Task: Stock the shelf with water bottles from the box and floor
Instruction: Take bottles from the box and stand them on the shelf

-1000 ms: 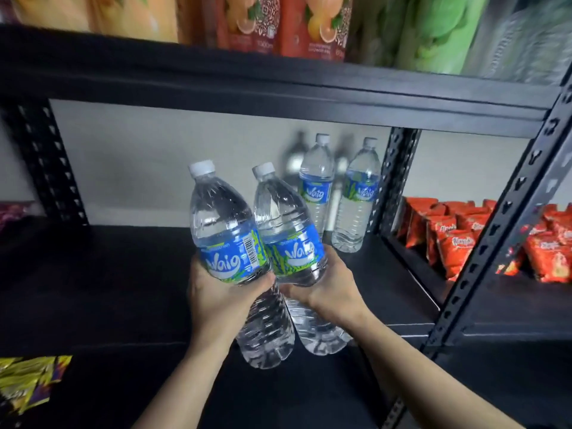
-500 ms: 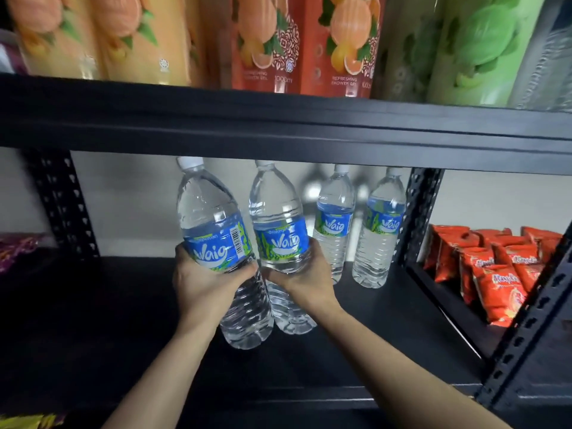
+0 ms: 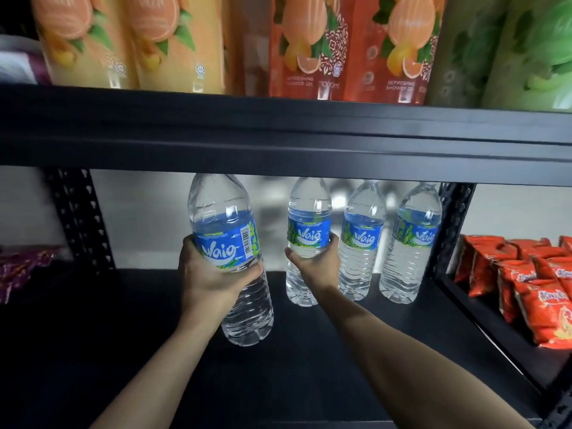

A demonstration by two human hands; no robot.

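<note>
Fingers [image 3: 188,252] of the left hand [image 3: 210,274] are curled round the label band of a clear plastic water bottle [image 3: 223,212]. It is held tilted, base toward the camera and apparently off the black metal shelf deck [image 3: 340,360].

The right hand [image 3: 312,267] grips a second clear blue-labelled water bottle [image 3: 309,209] at the label, thumb on the left side, fingers [image 3: 333,243] round the right. This bottle is upright, just beside two identical standing bottles [image 3: 360,243] [image 3: 411,243] at the back right of the deck, near the perforated black upright post [image 3: 455,227]. Its base is at deck level. Whether it bears on the deck cannot be confirmed from this angle. All caps are hidden behind the black upper shelf beam [image 3: 278,134].

Step in hand: seating the right-hand bottle as third in the back row.

Next move, as judged:
1. Confirm the base is flat, then loosen the right grip and withdraw without knocking the neighbours.
2. Bring the left bottle upright, pass its neck under the beam, and set it to the left of the row.

Orange-red snack packets [image 3: 541,305] in the adjoining bay are not involved.
</note>
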